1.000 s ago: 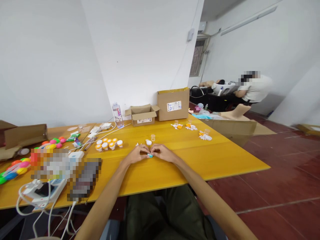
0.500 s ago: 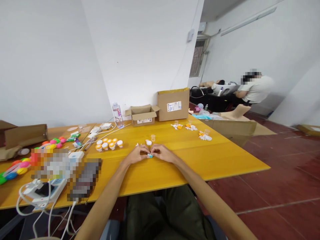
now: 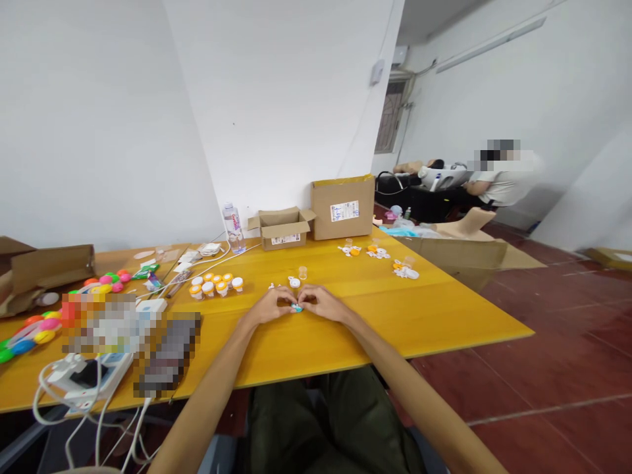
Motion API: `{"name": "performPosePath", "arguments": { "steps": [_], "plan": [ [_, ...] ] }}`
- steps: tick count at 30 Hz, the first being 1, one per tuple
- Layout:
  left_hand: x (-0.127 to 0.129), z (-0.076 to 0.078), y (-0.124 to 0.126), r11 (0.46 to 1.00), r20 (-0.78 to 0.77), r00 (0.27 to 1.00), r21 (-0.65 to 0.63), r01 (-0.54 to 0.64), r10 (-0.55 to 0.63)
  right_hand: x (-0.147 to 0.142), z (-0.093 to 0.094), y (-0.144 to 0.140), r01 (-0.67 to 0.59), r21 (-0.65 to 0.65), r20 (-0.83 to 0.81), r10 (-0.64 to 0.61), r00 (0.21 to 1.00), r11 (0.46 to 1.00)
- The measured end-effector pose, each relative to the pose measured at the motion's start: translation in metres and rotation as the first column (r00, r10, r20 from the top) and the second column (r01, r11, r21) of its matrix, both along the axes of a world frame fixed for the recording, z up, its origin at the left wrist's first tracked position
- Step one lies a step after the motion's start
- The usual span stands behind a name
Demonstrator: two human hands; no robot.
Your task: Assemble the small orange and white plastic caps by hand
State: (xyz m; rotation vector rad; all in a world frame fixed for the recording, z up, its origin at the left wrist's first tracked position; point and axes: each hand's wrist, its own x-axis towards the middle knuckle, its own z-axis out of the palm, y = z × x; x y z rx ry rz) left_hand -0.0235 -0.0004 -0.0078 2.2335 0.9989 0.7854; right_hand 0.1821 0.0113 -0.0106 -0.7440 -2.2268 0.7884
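Note:
My left hand (image 3: 269,306) and my right hand (image 3: 323,303) meet fingertip to fingertip over the yellow table (image 3: 345,329). Between them they pinch a small blue and white piece (image 3: 296,307), mostly hidden by the fingers. Just beyond the hands lie a white cap (image 3: 294,282) and a small clear cup (image 3: 303,272). To the left stands a cluster of small white pots with orange lids (image 3: 214,284).
Two cardboard boxes (image 3: 342,205) and a water bottle (image 3: 232,227) stand at the table's far edge. More small orange and white parts (image 3: 378,253) lie at the far right. Colourful balls (image 3: 106,282), cables and a white device (image 3: 83,378) crowd the left. Another person (image 3: 498,178) sits in the background.

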Motion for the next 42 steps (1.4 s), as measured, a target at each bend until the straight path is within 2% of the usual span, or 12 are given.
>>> {"name": "performPosePath", "arguments": {
  "steps": [42],
  "plan": [
    [0.0020,-0.0005,-0.0009,0.999,0.036,0.999,-0.033,-0.006,0.007,-0.0005,-0.0032,0.0005,0.001,-0.019,-0.011,-0.002,1.000,1.000]
  ]
}}
